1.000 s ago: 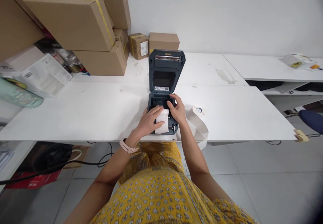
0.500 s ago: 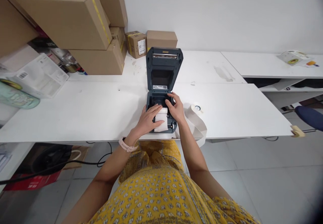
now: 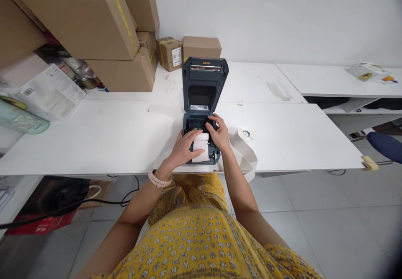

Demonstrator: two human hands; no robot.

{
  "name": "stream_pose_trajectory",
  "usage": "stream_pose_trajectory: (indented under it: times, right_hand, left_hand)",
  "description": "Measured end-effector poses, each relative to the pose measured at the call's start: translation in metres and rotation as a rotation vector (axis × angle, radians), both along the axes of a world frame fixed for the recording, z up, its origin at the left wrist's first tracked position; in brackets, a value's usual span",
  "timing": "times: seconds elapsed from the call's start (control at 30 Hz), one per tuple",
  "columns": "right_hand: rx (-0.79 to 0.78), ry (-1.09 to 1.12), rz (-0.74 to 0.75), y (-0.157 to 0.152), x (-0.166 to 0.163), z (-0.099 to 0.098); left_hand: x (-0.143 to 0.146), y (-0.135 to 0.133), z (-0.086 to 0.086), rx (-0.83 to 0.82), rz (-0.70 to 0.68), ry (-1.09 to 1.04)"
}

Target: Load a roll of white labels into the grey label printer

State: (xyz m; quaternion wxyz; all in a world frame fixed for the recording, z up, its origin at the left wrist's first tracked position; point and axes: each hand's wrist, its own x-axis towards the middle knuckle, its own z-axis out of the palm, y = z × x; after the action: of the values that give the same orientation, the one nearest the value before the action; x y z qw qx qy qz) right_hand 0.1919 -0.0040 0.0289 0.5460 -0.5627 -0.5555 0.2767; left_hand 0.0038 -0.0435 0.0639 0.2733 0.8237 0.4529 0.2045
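A dark label printer (image 3: 204,84) stands on the white table with its lid raised upright. In its bay lies a small white paper roll (image 3: 201,137), and a strip of paper (image 3: 201,150) runs from it toward the front edge. My left hand (image 3: 183,148) lies over the roll's left side, fingers stretched and apart, thumb resting on the strip. Over the bay's right side is my right hand (image 3: 220,135), its thumb and fingers spread at the inner edge of the printer. Right of the printer lies another roll of white labels (image 3: 243,135), with a loose band (image 3: 246,155) curling past the table edge.
Cardboard boxes (image 3: 78,25) are stacked at the back left, with two smaller ones (image 3: 202,47) behind the printer. A green bottle (image 3: 23,117) and a white carton (image 3: 52,90) are at far left. A black cable (image 3: 94,202) hangs below the table (image 3: 298,140).
The view has shifted very slightly. Both hands stay in the same place at the printer, and the paper roll and lid look unchanged.
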Motion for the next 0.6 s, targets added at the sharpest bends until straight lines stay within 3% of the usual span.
stream_pose_trajectory:
  times: [0.2, 0.6]
  right_hand:
    - [-0.007, 0.014, -0.004, 0.0006, -0.0004, -0.0014]
    - [0.000, 0.010, -0.008, 0.0004, -0.0009, -0.0016]
  left_hand:
    - [-0.0013, -0.0015, -0.0018, 0.000, 0.008, -0.112]
    - [-0.0014, -0.0023, 0.0000, 0.049, -0.027, -0.019]
